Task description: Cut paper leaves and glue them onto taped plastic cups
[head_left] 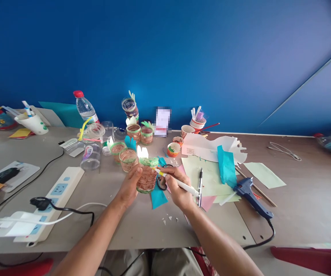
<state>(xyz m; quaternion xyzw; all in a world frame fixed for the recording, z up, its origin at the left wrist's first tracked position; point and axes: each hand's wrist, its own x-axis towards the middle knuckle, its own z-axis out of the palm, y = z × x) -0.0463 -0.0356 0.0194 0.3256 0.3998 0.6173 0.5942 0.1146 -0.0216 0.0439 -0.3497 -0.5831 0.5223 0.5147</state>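
My left hand (128, 188) is wrapped round the side of a brown-painted plastic cup (146, 180) with green bands at top and bottom. White paper leaves stand up at its rim. In my right hand (179, 191) is a white marker pen (188, 188) with a yellow band, its tip at the cup's upper right side. Just behind my left hand stands a clear-rimmed brown cup (129, 161) with blue paper leaves. Scissors (162, 183) and a piece of blue paper (158, 197) lie beside the held cup, partly hidden by my right hand.
A blue glue gun (253, 196) lies at the right, its cable running off the front edge. To the left are a power strip (63, 189), a clear plastic cup (91, 158) and a water bottle (85, 107). Paper sheets (204, 172) and a black pen (201, 178) lie right of my hands.
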